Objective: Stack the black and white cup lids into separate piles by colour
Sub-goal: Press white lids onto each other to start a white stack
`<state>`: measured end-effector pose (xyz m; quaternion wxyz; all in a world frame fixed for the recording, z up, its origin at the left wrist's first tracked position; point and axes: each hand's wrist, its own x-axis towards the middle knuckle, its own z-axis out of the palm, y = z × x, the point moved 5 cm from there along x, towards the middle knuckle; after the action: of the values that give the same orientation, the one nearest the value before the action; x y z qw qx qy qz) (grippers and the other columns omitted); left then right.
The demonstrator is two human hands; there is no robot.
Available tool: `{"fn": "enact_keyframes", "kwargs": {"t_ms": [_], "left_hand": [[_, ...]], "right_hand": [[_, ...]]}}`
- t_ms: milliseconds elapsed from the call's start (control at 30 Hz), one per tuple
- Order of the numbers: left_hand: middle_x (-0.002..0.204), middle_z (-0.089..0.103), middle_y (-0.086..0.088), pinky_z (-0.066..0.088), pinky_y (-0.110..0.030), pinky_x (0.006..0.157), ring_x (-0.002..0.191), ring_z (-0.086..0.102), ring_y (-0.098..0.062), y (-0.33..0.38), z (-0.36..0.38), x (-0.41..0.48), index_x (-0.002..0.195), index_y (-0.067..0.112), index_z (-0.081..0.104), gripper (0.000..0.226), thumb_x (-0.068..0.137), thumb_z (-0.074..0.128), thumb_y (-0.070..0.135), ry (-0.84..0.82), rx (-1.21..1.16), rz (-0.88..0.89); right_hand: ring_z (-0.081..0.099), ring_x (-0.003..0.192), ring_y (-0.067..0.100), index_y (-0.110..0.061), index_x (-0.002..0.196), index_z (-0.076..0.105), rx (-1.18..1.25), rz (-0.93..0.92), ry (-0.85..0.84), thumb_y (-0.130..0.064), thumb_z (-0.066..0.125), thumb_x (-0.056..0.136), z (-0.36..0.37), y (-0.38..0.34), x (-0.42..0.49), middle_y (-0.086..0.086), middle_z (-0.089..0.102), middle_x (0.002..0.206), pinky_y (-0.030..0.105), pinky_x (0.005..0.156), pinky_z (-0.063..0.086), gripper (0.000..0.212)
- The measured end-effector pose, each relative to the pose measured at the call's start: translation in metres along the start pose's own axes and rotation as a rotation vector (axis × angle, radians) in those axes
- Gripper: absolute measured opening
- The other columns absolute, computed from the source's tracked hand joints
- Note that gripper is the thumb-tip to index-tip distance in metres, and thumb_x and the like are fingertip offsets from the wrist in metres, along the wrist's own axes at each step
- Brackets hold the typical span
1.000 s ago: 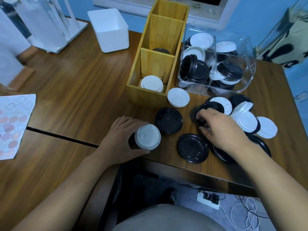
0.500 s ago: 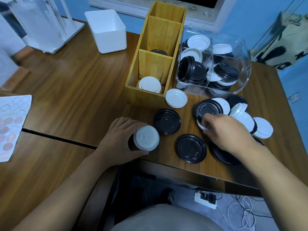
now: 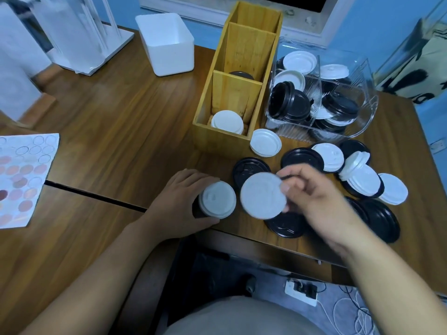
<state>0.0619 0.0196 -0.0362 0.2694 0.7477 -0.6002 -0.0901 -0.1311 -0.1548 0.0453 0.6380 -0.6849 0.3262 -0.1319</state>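
My left hand (image 3: 180,201) grips a short stack of lids (image 3: 217,199), white on top and dark below, near the table's front edge. My right hand (image 3: 314,201) pinches a white lid (image 3: 263,195) by its rim, held just above the table right beside that stack. Several loose black lids (image 3: 302,158) and white lids (image 3: 266,142) lie scattered to the right. A wooden box (image 3: 225,139) holds a white pile (image 3: 227,122) in its front compartment and a black lid (image 3: 242,74) in the middle one.
A clear bin (image 3: 362,122) behind the loose lids holds several mixed lids. A white square tub (image 3: 167,44) stands at the back, a sticker sheet (image 3: 21,180) lies at the left. The table's front edge runs just below my hands.
My right hand has lifted a white lid out of the loose heap and carried it left toward the stack. My left hand has stayed on the stack.
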Motion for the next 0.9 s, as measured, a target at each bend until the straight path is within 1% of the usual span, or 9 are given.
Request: {"fn": "enact_keyframes", "kwargs": {"t_ms": [67,133,200,267,400,500,633,800,900], "left_hand": [[0.139,0.054,0.013,0.036,-0.040,0.114,0.134,0.043,-0.013,-0.006,-0.005,-0.004,0.144,0.027,0.050,0.081,0.078,0.075,0.066,0.007,0.017,-0.009],[0.139,0.054,0.010,0.040,-0.041,0.111,0.133,0.043,-0.015,-0.013,-0.010,-0.008,0.145,0.024,0.051,0.081,0.078,0.078,0.061,0.023,0.005,-0.035],[0.139,0.052,0.009,0.042,-0.041,0.109,0.134,0.042,-0.016,-0.018,-0.011,-0.011,0.146,0.022,0.050,0.083,0.077,0.080,0.056,0.029,-0.011,-0.060],[0.139,0.051,0.008,0.043,-0.042,0.108,0.134,0.042,-0.016,-0.019,-0.010,-0.011,0.147,0.021,0.049,0.084,0.076,0.081,0.054,0.031,-0.006,-0.065],[0.141,0.051,0.007,0.043,-0.043,0.109,0.134,0.042,-0.016,-0.019,-0.009,-0.012,0.149,0.020,0.046,0.088,0.076,0.081,0.054,0.037,-0.009,-0.078],[0.141,0.054,0.009,0.043,-0.042,0.109,0.133,0.042,-0.013,-0.020,-0.011,-0.012,0.148,0.020,0.046,0.088,0.075,0.081,0.054,0.038,-0.049,-0.093],[0.140,0.057,0.010,0.042,-0.044,0.110,0.133,0.044,-0.014,-0.019,-0.011,-0.011,0.144,0.021,0.050,0.083,0.074,0.079,0.056,0.038,-0.058,-0.065],[0.140,0.054,0.011,0.042,-0.045,0.110,0.134,0.044,-0.014,-0.019,-0.011,-0.011,0.145,0.024,0.050,0.082,0.075,0.077,0.057,0.036,-0.058,-0.056],[0.138,0.054,0.012,0.042,-0.045,0.110,0.133,0.044,-0.012,-0.019,-0.011,-0.011,0.144,0.025,0.050,0.082,0.074,0.077,0.058,0.035,-0.053,-0.063]], "right_hand": [[0.063,0.069,0.020,-0.010,0.110,0.063,0.015,0.097,-0.066,-0.003,0.055,0.099,0.023,0.019,-0.004,0.006,0.067,0.074,0.033,0.065,0.058,0.015],[0.065,0.067,0.021,-0.018,0.109,0.063,-0.134,0.113,-0.088,-0.009,0.057,0.100,0.036,0.036,-0.001,0.002,0.069,0.076,0.041,0.068,0.059,0.015],[0.066,0.067,0.013,-0.028,0.107,0.063,-0.378,0.030,-0.058,-0.014,0.057,0.100,0.039,0.041,0.006,-0.004,0.070,0.079,0.041,0.070,0.058,0.017],[0.064,0.076,0.007,-0.030,0.111,0.064,-0.627,-0.111,-0.017,-0.017,0.055,0.100,0.042,0.035,0.012,-0.011,0.071,0.087,0.031,0.071,0.053,0.019],[0.062,0.098,0.023,-0.019,0.120,0.065,-1.023,-0.359,0.038,-0.011,0.056,0.097,0.051,0.019,0.020,0.001,0.069,0.109,0.033,0.082,0.047,0.026],[0.058,0.096,0.026,-0.015,0.120,0.064,-1.081,-0.499,0.071,-0.024,0.059,0.098,0.053,0.013,0.005,0.002,0.065,0.112,0.030,0.087,0.043,0.024],[0.052,0.098,0.023,-0.020,0.123,0.061,-1.237,-0.408,0.046,-0.066,0.058,0.087,0.063,0.030,-0.013,-0.003,0.058,0.116,0.034,0.081,0.048,0.058],[0.050,0.122,0.016,-0.030,0.130,0.055,-1.242,-0.439,-0.098,-0.043,0.065,0.081,0.060,0.031,-0.009,-0.015,0.054,0.132,0.033,0.092,0.041,0.053],[0.048,0.121,0.015,-0.032,0.129,0.054,-1.259,-0.410,-0.014,-0.062,0.062,0.079,0.053,0.025,-0.004,-0.017,0.053,0.131,0.032,0.090,0.037,0.058]]}}
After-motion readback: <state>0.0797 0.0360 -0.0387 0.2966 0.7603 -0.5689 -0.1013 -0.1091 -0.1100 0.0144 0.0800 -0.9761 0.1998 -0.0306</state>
